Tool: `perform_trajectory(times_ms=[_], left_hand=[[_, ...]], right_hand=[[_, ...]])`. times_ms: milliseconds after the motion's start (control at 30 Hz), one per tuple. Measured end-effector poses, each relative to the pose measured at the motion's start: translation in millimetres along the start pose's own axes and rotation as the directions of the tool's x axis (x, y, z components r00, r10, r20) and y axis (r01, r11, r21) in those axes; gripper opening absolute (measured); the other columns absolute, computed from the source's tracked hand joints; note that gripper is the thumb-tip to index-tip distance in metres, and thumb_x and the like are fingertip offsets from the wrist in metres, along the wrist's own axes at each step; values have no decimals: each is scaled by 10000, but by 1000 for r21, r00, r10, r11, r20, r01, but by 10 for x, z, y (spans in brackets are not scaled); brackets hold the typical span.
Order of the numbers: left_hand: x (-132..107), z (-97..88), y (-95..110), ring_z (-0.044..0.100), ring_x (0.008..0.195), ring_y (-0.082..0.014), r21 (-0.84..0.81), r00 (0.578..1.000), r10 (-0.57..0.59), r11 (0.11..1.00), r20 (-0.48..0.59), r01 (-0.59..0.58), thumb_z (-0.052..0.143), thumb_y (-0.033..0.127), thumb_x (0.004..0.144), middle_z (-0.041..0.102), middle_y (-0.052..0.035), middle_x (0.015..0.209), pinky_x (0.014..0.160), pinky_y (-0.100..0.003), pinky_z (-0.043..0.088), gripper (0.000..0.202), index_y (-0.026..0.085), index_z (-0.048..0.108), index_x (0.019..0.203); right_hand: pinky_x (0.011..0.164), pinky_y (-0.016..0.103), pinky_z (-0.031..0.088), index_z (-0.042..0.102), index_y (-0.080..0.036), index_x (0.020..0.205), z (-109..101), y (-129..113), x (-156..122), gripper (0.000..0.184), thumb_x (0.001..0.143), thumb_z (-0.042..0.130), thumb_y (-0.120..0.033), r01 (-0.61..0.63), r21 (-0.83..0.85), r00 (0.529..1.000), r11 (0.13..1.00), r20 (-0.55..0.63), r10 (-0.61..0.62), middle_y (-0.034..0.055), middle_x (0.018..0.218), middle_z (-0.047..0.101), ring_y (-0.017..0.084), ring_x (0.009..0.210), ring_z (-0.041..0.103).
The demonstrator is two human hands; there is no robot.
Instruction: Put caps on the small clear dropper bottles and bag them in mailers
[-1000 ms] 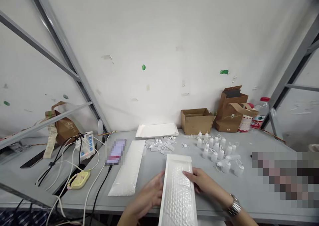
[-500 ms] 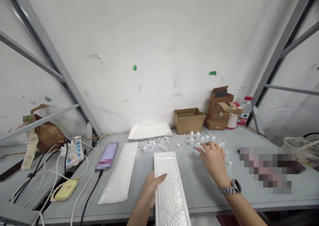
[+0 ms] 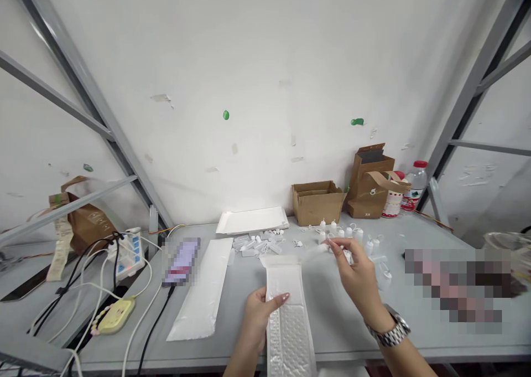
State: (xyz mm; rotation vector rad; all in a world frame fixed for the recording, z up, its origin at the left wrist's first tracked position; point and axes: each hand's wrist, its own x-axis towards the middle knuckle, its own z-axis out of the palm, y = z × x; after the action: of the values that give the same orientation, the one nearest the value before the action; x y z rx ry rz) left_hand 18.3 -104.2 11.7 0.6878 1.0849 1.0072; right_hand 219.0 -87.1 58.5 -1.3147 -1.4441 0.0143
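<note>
A white bubble mailer (image 3: 286, 327) rises from the table's near edge, gripped along its left side by my left hand (image 3: 259, 316), thumb across its front. Its top end looks parted, with a flap. To the right, my right hand (image 3: 352, 266) pinches a small translucent plastic bottle (image 3: 317, 251), smeared by motion, near the mailer's top. Several small white-capped squeeze bottles (image 3: 359, 235) stand just beyond that hand, and a looped-cap bottle (image 3: 385, 276) is beside it. Behind the mailer lies a pile of loose clear bottles (image 3: 253, 247) and small white caps (image 3: 277, 232).
Another white mailer (image 3: 203, 294) lies left, beside a phone (image 3: 181, 262) on a black cable. Flat white mailers (image 3: 253, 221) and a cardboard box (image 3: 317, 205) are along the wall. A paper bag (image 3: 367, 191), red-capped bottle (image 3: 415, 186) and power strip (image 3: 128, 255) flank the table.
My right hand has come away from the standing bottles with a small bottle in its fingers, moving left toward the mailer. The mailer's top end now looks wider.
</note>
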Motion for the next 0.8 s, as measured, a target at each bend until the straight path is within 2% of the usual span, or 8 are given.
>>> perform_trajectory(times_ms=[67, 200, 267, 400, 500, 567, 633, 800], left_hand=[[-3, 20, -23, 651, 632, -216, 14, 1000, 17, 1000, 21, -17, 832, 297, 423, 715, -105, 724, 632, -307, 488, 384, 106, 678, 719], [-35, 37, -28, 646, 644, -208, 39, 997, 27, 999, 69, -29, 823, 287, 440, 719, -100, 763, 643, -300, 481, 379, 109, 684, 744], [-42, 30, -28, 643, 640, -207, 45, 997, 19, 999, 76, -23, 816, 296, 456, 718, -96, 755, 639, -299, 477, 369, 109, 679, 744], [-14, 25, -57, 651, 685, -224, 10, 993, 33, 999, 113, -34, 771, 391, 532, 715, -84, 741, 657, -300, 471, 380, 116, 672, 774], [6, 48, -70, 654, 756, -240, -44, 991, 41, 998, 125, -36, 716, 471, 590, 715, -84, 758, 701, -312, 471, 414, 124, 670, 812], [7, 67, -64, 651, 788, -250, -60, 993, 18, 998, 117, -11, 700, 501, 596, 713, -89, 754, 717, -317, 471, 432, 123, 669, 803], [3, 83, -55, 650, 801, -252, -60, 994, 3, 998, 105, 4, 701, 511, 589, 711, -89, 747, 724, -316, 472, 438, 123, 667, 790], [14, 102, -59, 653, 802, -252, -61, 998, -21, 998, 65, 25, 714, 512, 570, 709, -82, 751, 728, -314, 479, 451, 125, 657, 794]], right_hand=[[694, 314, 417, 556, -215, 836, 20, -106, -36, 177, 885, 430, -330, -10, 83, 998, 996, 69, 5, 40, 803, 625, 194, 791, 560], [765, 355, 383, 562, -206, 807, 139, -109, -79, 170, 889, 422, -257, 163, 20, 973, 986, 165, -164, 42, 765, 614, 194, 765, 534], [746, 349, 384, 563, -204, 782, 184, -69, -39, 176, 884, 426, -245, 188, 13, 946, 982, 267, -185, 38, 745, 603, 190, 742, 524], [706, 322, 403, 549, -198, 704, 230, -14, 140, 174, 850, 465, -243, 16, 63, 878, 998, 477, -44, 22, 717, 620, 181, 726, 546], [637, 289, 425, 544, -187, 682, 273, 23, 236, 151, 816, 491, -232, -206, 104, 766, 973, 636, 94, 10, 658, 630, 165, 652, 576], [598, 277, 422, 563, -181, 680, 302, 48, 237, 149, 805, 494, -225, -253, 85, 685, 964, 719, 116, 9, 635, 634, 157, 604, 579], [633, 296, 414, 592, -179, 664, 321, 60, 195, 199, 819, 481, -237, -182, 32, 651, 983, 753, 96, 13, 632, 640, 162, 613, 582], [760, 364, 364, 633, -190, 592, 295, 24, 23, 389, 878, 419, -344, 53, -108, 657, 993, 753, 47, 41, 725, 628, 198, 769, 570]])
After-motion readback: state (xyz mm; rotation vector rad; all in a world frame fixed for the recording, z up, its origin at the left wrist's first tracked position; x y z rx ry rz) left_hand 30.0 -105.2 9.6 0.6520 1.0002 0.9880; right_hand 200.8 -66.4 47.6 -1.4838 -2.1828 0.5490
